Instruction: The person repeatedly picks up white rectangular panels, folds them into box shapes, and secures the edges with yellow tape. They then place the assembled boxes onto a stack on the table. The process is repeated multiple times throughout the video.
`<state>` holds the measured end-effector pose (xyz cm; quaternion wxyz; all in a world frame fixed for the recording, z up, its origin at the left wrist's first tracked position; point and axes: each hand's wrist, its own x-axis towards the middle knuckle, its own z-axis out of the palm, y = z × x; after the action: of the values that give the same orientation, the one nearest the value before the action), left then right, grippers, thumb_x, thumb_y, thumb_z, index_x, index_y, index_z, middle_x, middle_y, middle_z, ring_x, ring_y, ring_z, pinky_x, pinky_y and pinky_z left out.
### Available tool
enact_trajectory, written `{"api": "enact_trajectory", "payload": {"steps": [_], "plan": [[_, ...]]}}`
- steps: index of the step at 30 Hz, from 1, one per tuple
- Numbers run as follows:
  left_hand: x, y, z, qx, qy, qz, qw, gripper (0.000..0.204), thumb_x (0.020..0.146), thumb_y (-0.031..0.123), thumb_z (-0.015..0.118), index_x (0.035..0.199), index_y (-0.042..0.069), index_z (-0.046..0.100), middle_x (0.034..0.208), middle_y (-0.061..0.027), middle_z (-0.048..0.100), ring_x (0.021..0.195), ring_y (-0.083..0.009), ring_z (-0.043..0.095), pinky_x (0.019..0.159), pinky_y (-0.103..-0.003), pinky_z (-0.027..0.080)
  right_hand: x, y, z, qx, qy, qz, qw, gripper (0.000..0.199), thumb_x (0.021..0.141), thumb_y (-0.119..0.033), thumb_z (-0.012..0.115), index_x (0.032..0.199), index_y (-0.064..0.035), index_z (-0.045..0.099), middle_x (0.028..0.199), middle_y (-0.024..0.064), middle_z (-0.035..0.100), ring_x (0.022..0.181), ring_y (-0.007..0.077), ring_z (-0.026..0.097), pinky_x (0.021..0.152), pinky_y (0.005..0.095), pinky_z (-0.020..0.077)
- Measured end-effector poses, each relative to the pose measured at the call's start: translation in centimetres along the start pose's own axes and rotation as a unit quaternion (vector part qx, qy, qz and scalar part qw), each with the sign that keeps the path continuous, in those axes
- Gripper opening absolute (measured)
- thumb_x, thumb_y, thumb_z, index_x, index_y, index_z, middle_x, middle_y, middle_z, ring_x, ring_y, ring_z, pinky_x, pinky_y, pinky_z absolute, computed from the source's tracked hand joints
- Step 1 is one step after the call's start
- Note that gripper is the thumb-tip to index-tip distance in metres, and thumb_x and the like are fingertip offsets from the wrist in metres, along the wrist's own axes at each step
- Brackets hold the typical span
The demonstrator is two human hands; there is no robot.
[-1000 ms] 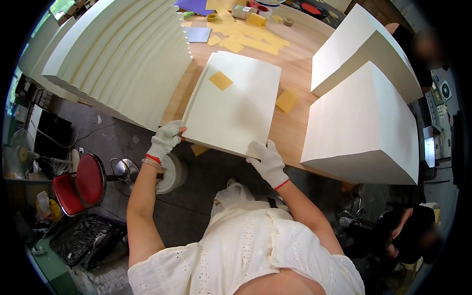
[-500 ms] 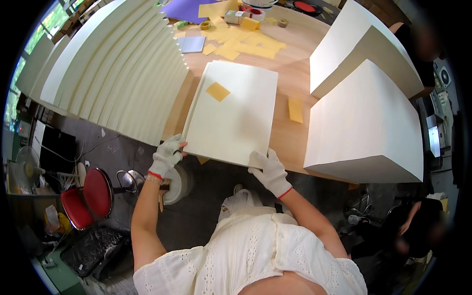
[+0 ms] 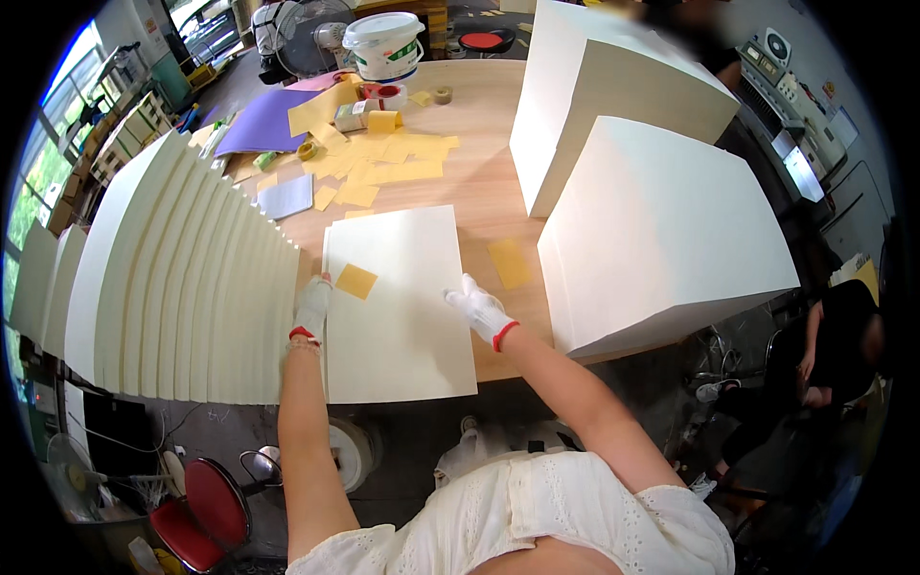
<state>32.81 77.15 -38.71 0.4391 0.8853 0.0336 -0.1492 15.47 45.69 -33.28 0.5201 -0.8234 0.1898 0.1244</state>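
Note:
A stack of cream paper sheets (image 3: pixel 402 316) lies on the wooden table (image 3: pixel 479 182), overhanging its near edge. A small yellow square of paper (image 3: pixel 356 281) rests on top of it. My left hand (image 3: pixel 311 307), in a white glove with a red cuff, grips the stack's left edge. On the right edge, my gloved right hand (image 3: pixel 477 307) holds the stack at mid-height.
A fanned row of cream paper bundles (image 3: pixel 182 287) stands at the left. Two tall white paper blocks (image 3: pixel 661 230) fill the right. Yellow slips (image 3: pixel 383 163), a purple sheet (image 3: pixel 264 120), a white bucket (image 3: pixel 385 43) and tape lie at the back. A red stool (image 3: pixel 206 503) stands below.
Both hands slid from the stack's near corners up along its side edges. The stack now lies straighter and farther onto the table.

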Motion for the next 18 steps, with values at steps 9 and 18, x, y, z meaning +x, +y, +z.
{"api": "enact_trajectory", "payload": {"steps": [9,18], "plan": [[-4.2,5.9,2.3,0.473,0.073,0.087,0.874,0.088,0.084,0.066,0.051,0.151,0.013,0.026,0.159,-0.0153,0.013,0.147,-0.035,0.007,0.112,-0.063,0.001,-3.6,6.2,1.2,0.103,0.097,-0.129,0.982,0.077,0.092,-0.031,0.06,0.149,0.0024,0.02,0.148,0.0261,0.035,0.135,0.0368,0.039,0.11,0.039,0.033],[11.4,14.3,5.4,0.392,0.149,0.049,0.906,0.077,0.087,0.057,0.052,0.149,0.015,0.033,0.158,-0.0145,0.022,0.146,-0.0333,0.016,0.115,-0.058,0.01,-18.7,15.1,-3.7,0.099,0.078,-0.003,0.992,0.063,0.094,-0.017,0.061,0.145,0.001,0.03,0.132,0.0208,0.054,0.115,0.0231,0.058,0.096,0.0348,0.0474]]}}
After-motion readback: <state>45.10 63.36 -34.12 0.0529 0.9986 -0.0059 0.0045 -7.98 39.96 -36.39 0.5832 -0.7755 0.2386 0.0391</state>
